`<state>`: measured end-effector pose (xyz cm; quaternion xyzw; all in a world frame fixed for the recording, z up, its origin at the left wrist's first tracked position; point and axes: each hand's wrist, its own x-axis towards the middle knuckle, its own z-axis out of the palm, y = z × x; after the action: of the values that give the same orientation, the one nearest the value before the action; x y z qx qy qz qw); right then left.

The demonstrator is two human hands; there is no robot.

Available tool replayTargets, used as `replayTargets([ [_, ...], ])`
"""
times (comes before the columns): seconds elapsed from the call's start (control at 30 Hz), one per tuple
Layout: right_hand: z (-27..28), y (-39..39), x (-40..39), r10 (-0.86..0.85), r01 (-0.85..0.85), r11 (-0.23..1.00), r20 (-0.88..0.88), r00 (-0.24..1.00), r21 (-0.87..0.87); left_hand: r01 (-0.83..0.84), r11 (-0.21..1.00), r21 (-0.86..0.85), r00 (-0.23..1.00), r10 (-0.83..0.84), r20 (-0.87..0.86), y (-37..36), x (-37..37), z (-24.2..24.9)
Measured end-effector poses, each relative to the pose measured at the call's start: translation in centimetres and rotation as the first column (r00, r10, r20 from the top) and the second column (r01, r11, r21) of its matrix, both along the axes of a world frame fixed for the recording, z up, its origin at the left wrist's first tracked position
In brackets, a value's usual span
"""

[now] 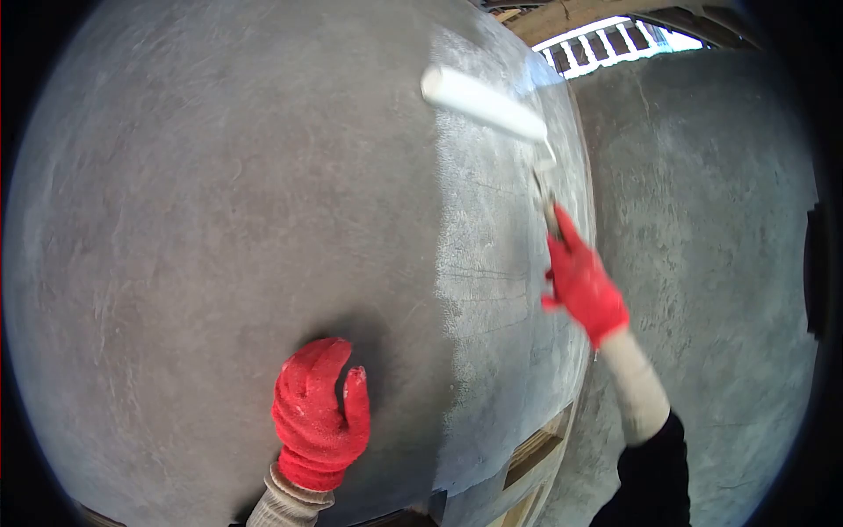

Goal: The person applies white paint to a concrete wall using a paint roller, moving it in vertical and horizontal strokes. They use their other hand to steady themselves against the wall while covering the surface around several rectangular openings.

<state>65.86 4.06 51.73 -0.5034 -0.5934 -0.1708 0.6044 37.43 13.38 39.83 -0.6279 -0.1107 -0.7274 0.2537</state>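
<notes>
A white paint roller (485, 104) lies against the upper part of the grey wall (219, 202), tilted down to the right. My right hand (583, 279), in a red glove, is closed around its handle below the roller. Down the wall's right side runs a wet, whitish coated strip (483, 255) with a fairly straight left edge; left of it the surface is plain grey. My left hand (322, 408), also red-gloved, is at the lower middle near the wall, fingers curved and thumb apart, with nothing in it.
Another grey wall (702, 263) stands to the right, past the corner. White balusters (606, 48) and a wooden beam (580, 16) show at the top right. Wooden framing (534, 452) is at the lower right of the coated wall.
</notes>
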Motion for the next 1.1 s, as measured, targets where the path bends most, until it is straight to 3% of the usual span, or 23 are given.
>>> replayTargets([
  [0.03, -2.6, 0.7, 1.2, -0.109, 0.108, 0.994, 0.133, 0.985, 0.021, 0.012, 1.0, 0.002, 1.0, -0.012, -0.014, -0.1, 0.0, 0.0],
  [0.1, -4.9, -0.6, -0.7, -0.018, -0.021, 0.99, -0.267, 0.964, -0.141, 0.017, 1.0, 0.008, 1.0, -0.017, -0.004, 0.0, 0.1, 0.0],
  [0.17, -4.0, -0.8, -0.5, -0.026, -0.028, 0.985, -0.304, 0.952, -0.172, 0.013, 1.0, 0.018, 1.0, -0.013, -0.001, 0.1, 0.1, 0.1],
  [0.23, -0.6, -2.0, -1.4, -0.015, 0.004, 0.993, -0.092, 0.996, -0.119, 0.019, 1.0, 0.015, 1.0, -0.019, -0.008, 0.0, 0.2, 0.1],
  [0.27, 1.9, -2.0, -1.9, 0.005, -0.017, 0.995, -0.128, 0.992, -0.096, 0.025, 1.0, 0.015, 1.0, -0.025, 0.0, 0.1, 0.2, 0.1],
  [0.3, 4.4, -1.2, -0.6, -0.145, 0.151, 0.986, 0.078, 0.986, -0.074, 0.01, 1.0, 0.023, 1.0, -0.01, 0.002, 0.2, 0.2, 0.1],
  [0.33, 6.8, -2.1, -3.4, -0.059, 0.059, 0.997, -0.004, 0.998, -0.05, -0.008, 1.0, 0.029, 1.0, 0.008, 0.001, 0.2, 0.1, 0.0],
  [0.37, 9.5, -0.9, -2.7, -0.118, 0.117, 0.993, 0.062, 0.991, 0.011, -0.013, 0.999, 0.03, 1.0, 0.012, 0.008, 0.2, 0.1, 0.0],
  [0.43, 13.7, 0.5, -2.7, -0.018, 0.014, 0.999, 0.071, 0.997, 0.047, -0.022, 0.999, 0.024, 1.0, 0.022, -0.014, 0.1, 0.0, 0.0],
  [0.5, 16.7, 1.5, -1.5, -0.142, 0.132, 0.99, 0.224, 0.964, 0.055, -0.016, 1.0, 0.02, 1.0, 0.016, -0.018, 0.1, 0.0, 0.0],
  [0.53, 16.3, 1.5, -1.3, -0.14, 0.132, 0.99, 0.224, 0.964, 0.052, -0.007, 1.0, 0.021, 1.0, 0.008, -0.024, 0.1, -0.1, 0.0],
  [0.63, 11.0, -0.3, -3.5, 0.036, -0.036, 0.999, 0.014, 0.999, 0.022, 0.034, 0.999, 0.013, 0.999, -0.034, -0.022, 0.2, -0.3, -0.2],
  [0.67, 8.8, -1.0, -4.3, -0.058, 0.057, 0.998, -0.027, 0.998, -0.033, 0.03, 0.999, 0.014, 0.999, -0.03, -0.015, 0.2, -0.5, -0.1],
  [0.7, 6.9, -1.2, -4.0, -0.022, 0.019, 0.999, -0.061, 0.998, -0.04, 0.047, 0.999, 0.013, 0.998, -0.047, -0.031, 0.1, -0.6, -0.1],
  [0.73, 5.3, -0.8, -2.6, -0.136, 0.139, 0.986, 0.046, 0.99, -0.087, 0.067, 0.998, 0.012, 0.997, -0.067, -0.048, 0.1, -0.7, -0.1],
  [0.77, 4.2, -1.3, -3.3, -0.128, 0.131, 0.986, 0.036, 0.991, -0.1, 0.067, 0.998, 0.01, 0.997, -0.066, -0.044, 0.2, -0.7, -0.2],
  [0.87, 4.7, -0.6, -2.6, -0.118, 0.117, 0.989, 0.001, 0.993, -0.088, 0.048, 0.999, 0.007, 0.998, -0.048, -0.047, 0.4, -0.4, -0.2],
  [0.97, 9.4, -0.2, -2.8, -0.218, 0.223, 0.975, 0.216, 0.952, 0.002, 0.009, 0.999, 0.034, 0.999, -0.008, -0.035, 0.6, -0.3, -0.1],
  [1.03, 11.4, 0.7, -3.5, -0.097, 0.096, 0.995, 0.022, 0.995, 0.031, -0.015, 0.999, 0.033, 0.999, 0.017, -0.038, 0.6, -0.3, -0.3],
  [1.1, 10.3, 0.4, -3.9, -0.055, 0.055, 0.998, -0.022, 0.998, 0.01, -0.011, 0.999, 0.034, 0.999, 0.013, -0.047, 0.6, -0.4, -0.2],
])
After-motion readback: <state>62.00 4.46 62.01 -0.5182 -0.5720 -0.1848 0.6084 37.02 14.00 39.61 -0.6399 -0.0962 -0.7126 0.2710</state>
